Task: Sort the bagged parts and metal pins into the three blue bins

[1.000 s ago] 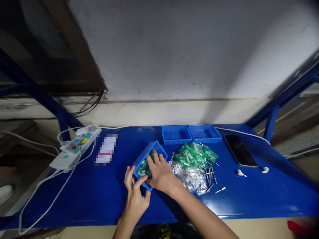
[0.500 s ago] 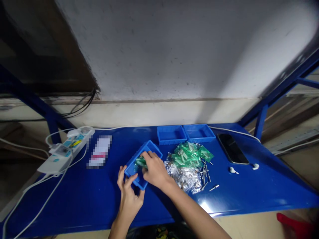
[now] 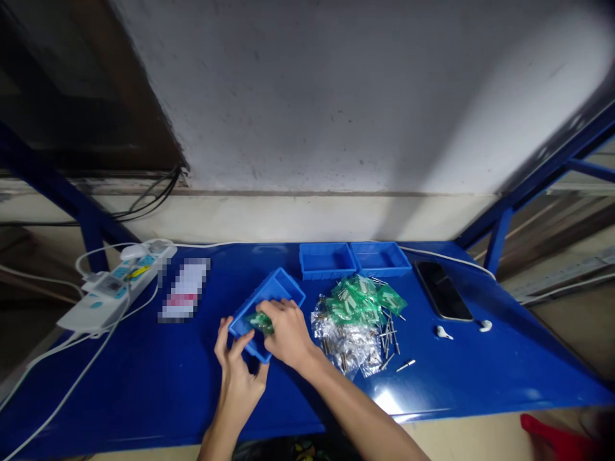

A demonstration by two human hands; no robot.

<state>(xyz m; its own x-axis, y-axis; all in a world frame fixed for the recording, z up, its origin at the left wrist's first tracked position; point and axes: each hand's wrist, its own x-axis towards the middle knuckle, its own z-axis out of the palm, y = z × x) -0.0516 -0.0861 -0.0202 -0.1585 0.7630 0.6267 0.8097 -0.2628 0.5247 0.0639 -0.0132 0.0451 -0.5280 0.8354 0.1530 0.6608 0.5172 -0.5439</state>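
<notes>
My left hand [image 3: 239,368] grips the near left end of a blue plastic bin [image 3: 283,282], which sits turned at an angle on the blue table [image 3: 158,384]. Inside that bin, my right hand [image 3: 287,336] has its fingers closed on a green plastic packet [image 3: 261,321]; part of the packet is hidden by the fingers. To the right of the bin lies a heap of green packets [image 3: 355,301] holding pale pieces. Clear plastic packets [image 3: 353,349] with small metal parts lie just in front of them. Loose metal rivets [image 3: 390,336] are scattered at the heap's right side.
Two more blue bins [image 3: 327,259] stand side by side at the back. A black phone [image 3: 442,291] and white earbuds [image 3: 442,332] lie at the right. A power strip [image 3: 115,288] with white cables and a pixelated phone-shaped object [image 3: 185,288] are at the left.
My right hand has gone from spread fingers inside the bin to a closed grasp on a green packet. My left hand keeps its hold on the bin. The whole view has shifted slightly.
</notes>
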